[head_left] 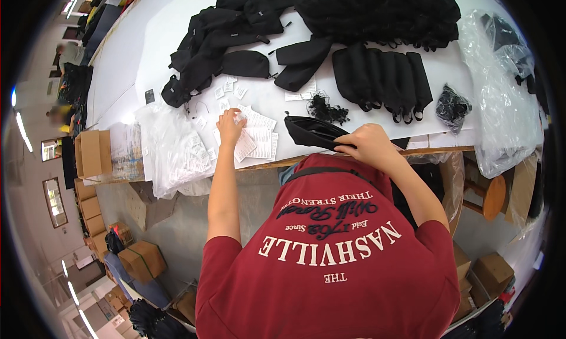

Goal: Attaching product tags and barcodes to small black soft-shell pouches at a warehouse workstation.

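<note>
My right hand (372, 145) grips the edge of a black fabric pouch (312, 131), thumb and fingers closed on its right end. The pouch lies tilted at the table's near edge, its mouth partly parted. My left hand (230, 127) reaches over white printed paper labels (259, 135), fingers bent together at their upper left edge. What its fingertips hold, if anything, is too small to make out. Smaller white labels (240, 92) lie scattered just beyond that hand. Between the hands, farther back, sits a tangle of black cords (326, 109).
Black pouches (244, 63) lie loosely at the back, beside a big black stack (377, 15) and a neat row (383, 76). A clear bag of labels (177, 150) rests at left. Plastic wrap (501, 97) hangs over the right edge. A wooden stool (493, 197) stands below.
</note>
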Demonstrator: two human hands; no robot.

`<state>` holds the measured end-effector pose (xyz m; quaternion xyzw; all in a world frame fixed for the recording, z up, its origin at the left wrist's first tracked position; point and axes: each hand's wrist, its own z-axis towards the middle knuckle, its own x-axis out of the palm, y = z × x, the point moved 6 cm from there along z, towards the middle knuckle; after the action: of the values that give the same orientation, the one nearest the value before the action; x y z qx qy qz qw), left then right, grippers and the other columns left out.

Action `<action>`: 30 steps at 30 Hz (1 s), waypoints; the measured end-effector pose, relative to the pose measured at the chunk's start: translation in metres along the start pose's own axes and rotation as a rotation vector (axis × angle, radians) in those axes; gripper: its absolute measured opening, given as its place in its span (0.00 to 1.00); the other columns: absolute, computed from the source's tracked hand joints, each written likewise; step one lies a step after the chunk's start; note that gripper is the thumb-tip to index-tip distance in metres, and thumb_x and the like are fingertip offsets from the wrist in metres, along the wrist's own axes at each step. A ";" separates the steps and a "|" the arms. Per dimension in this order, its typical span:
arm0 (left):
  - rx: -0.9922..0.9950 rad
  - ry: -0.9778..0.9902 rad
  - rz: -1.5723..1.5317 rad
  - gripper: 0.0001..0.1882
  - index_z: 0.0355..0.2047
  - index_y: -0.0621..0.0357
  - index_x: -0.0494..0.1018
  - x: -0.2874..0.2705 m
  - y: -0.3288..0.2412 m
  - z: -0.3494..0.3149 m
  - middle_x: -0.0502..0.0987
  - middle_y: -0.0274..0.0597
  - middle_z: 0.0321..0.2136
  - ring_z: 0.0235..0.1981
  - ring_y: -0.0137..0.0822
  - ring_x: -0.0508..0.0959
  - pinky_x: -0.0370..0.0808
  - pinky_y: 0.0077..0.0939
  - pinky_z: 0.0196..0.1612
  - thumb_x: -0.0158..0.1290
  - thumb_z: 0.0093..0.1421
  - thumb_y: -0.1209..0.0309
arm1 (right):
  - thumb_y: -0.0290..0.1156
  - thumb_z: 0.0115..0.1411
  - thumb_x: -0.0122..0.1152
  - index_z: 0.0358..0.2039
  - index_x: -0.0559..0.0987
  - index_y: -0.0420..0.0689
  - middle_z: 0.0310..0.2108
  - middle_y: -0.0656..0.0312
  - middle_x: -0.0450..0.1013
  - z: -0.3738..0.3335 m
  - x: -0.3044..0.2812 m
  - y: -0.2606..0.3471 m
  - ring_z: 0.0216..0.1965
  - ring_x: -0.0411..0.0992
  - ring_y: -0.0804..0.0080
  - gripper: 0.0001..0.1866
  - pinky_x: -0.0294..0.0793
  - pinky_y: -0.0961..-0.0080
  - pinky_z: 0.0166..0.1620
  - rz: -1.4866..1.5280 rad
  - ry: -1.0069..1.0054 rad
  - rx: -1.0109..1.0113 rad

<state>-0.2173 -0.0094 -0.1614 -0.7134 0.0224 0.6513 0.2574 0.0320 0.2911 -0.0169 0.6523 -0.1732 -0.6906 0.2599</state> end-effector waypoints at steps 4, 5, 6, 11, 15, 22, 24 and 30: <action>0.022 -0.131 0.095 0.12 0.32 0.54 0.73 -0.012 0.000 0.004 0.72 0.40 0.31 0.38 0.41 0.69 0.62 0.39 0.44 0.61 0.47 0.68 | 0.40 0.49 0.64 0.28 0.83 0.50 0.14 0.59 0.71 0.001 -0.007 0.009 0.18 0.70 0.62 0.10 0.66 0.68 0.26 -0.067 -0.055 -0.078; 0.025 -0.132 0.095 0.12 0.32 0.54 0.73 -0.011 -0.001 0.004 0.72 0.40 0.31 0.38 0.41 0.69 0.62 0.39 0.44 0.61 0.47 0.68 | 0.40 0.49 0.64 0.28 0.83 0.50 0.14 0.59 0.71 0.000 -0.009 0.010 0.18 0.70 0.62 0.10 0.66 0.68 0.26 -0.068 -0.057 -0.077; 0.051 -0.236 -0.088 0.11 0.31 0.57 0.73 -0.025 -0.023 0.009 0.72 0.40 0.30 0.36 0.39 0.70 0.64 0.36 0.42 0.60 0.49 0.69 | 0.40 0.49 0.64 0.28 0.83 0.50 0.13 0.60 0.71 0.000 -0.012 0.010 0.18 0.69 0.63 0.09 0.66 0.69 0.26 -0.087 -0.090 -0.082; 0.404 -0.156 -0.734 0.06 0.31 0.64 0.74 -0.103 -0.200 -0.033 0.75 0.41 0.27 0.31 0.33 0.75 0.69 0.23 0.38 0.57 0.52 0.78 | 0.39 0.49 0.64 0.28 0.82 0.50 0.12 0.61 0.69 0.002 -0.021 0.013 0.18 0.69 0.63 0.08 0.64 0.69 0.24 -0.117 -0.121 -0.079; 0.739 0.024 -0.284 0.09 0.32 0.59 0.76 -0.117 -0.269 -0.068 0.73 0.42 0.39 0.46 0.38 0.70 0.63 0.31 0.50 0.60 0.49 0.73 | 0.39 0.49 0.64 0.27 0.82 0.50 0.12 0.63 0.68 0.011 -0.031 0.022 0.17 0.68 0.64 0.08 0.63 0.69 0.23 -0.155 -0.174 -0.135; 0.132 -0.298 -1.091 0.36 0.56 0.59 0.56 -0.101 -0.215 -0.059 0.62 0.43 0.52 0.52 0.38 0.64 0.61 0.31 0.56 0.62 0.52 0.64 | 0.37 0.47 0.66 0.30 0.82 0.52 0.11 0.65 0.64 0.015 -0.052 0.035 0.15 0.65 0.68 0.09 0.61 0.71 0.22 -0.143 -0.343 -0.157; -0.139 0.124 -1.732 0.38 0.55 0.57 0.58 -0.053 -0.207 -0.067 0.65 0.43 0.51 0.53 0.37 0.67 0.61 0.33 0.58 0.63 0.50 0.57 | 0.36 0.47 0.66 0.32 0.82 0.52 0.11 0.66 0.63 0.018 -0.053 0.042 0.15 0.63 0.69 0.10 0.61 0.72 0.22 -0.120 -0.384 -0.171; -0.060 0.414 -2.116 0.31 0.52 0.54 0.65 -0.027 -0.232 -0.082 0.71 0.34 0.48 0.52 0.33 0.69 0.61 0.34 0.58 0.62 0.51 0.58 | 0.35 0.47 0.66 0.39 0.81 0.53 0.10 0.66 0.61 0.022 -0.061 0.061 0.13 0.60 0.72 0.16 0.59 0.73 0.22 -0.071 -0.442 -0.183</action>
<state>-0.0607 0.1512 -0.0563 -0.4731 -0.5785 -0.0345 0.6636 0.0195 0.2757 0.0693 0.4647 -0.1396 -0.8381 0.2493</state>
